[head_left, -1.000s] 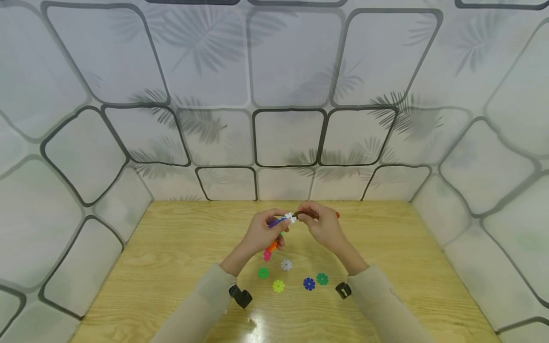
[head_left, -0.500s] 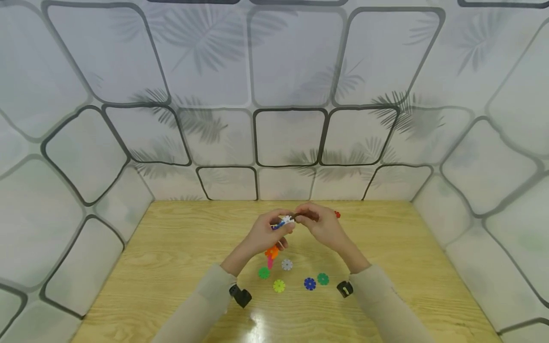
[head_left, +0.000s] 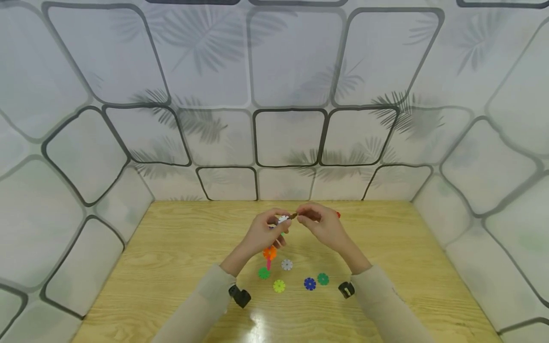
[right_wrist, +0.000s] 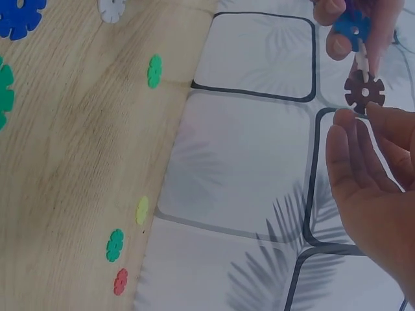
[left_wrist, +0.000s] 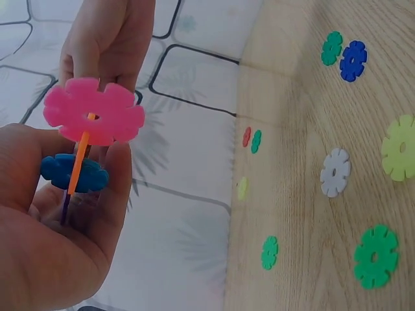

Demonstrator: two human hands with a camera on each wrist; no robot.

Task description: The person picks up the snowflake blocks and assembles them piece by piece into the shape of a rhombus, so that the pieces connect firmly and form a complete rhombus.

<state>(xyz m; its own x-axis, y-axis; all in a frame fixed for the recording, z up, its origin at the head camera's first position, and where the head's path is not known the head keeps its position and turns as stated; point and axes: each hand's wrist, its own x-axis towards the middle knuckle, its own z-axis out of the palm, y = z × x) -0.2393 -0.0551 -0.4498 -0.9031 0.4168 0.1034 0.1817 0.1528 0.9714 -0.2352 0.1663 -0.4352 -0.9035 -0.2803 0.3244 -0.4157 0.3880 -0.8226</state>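
My left hand [head_left: 263, 233] grips a chain of slotted plastic snowflake discs. A blue disc [left_wrist: 74, 172] lies among its fingers. From the chain hang an orange disc [head_left: 269, 253] and, at its end, a pink disc [left_wrist: 94, 110]. A white disc [head_left: 283, 219] shows at the left fingertips, and a brown disc [right_wrist: 364, 92] is joined to it. My right hand [head_left: 323, 228] pinches the brown disc's outer edge between thumb and fingertips. Part of the chain is hidden by the left palm and fingers.
On the wooden table [head_left: 171, 267] lie loose discs: white [head_left: 287, 264], green [head_left: 264, 273], yellow [head_left: 279, 286], dark blue [head_left: 310, 284] and teal [head_left: 323, 279]. A red disc [right_wrist: 120, 282] and several others lie farther back. Patterned walls enclose the table's back and sides.
The chain has turned in my left hand: its orange disc now faces up and the pink one stands edge-on, slightly lower. More of the brown disc shows between the hands.
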